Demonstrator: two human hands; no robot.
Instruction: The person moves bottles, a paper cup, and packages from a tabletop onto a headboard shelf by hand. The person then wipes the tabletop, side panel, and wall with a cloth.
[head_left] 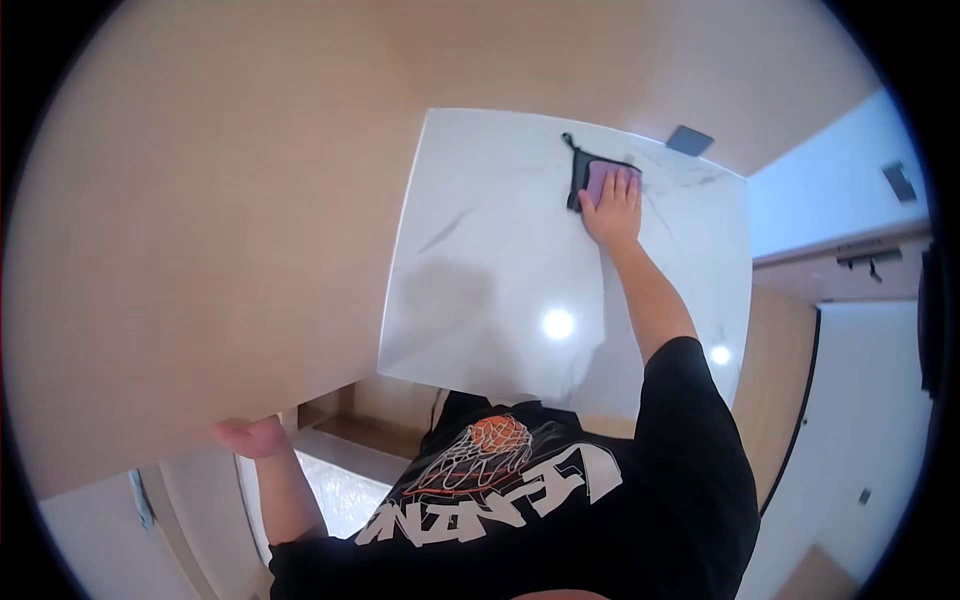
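My right hand point(613, 207) lies flat, fingers stretched out, on a purple cloth point(600, 178) on the white marbled countertop point(480, 240). Under and beside the cloth is a dark grey piece point(579, 172) with a small loop at its upper left corner; whether the two are joined I cannot tell. At the lower left, my left hand point(252, 437) is at the edge of the light wooden panel point(200, 250), away from the countertop. Its fingers are partly hidden and blurred, so their pose is unclear.
A grey square plate point(689, 140) is at the countertop's back edge. Light wooden panels rise at the left and back. To the right are a wall socket point(898, 181) and a ledge with a dark fitting point(868, 260). An open compartment point(350, 420) shows below the countertop's front left corner.
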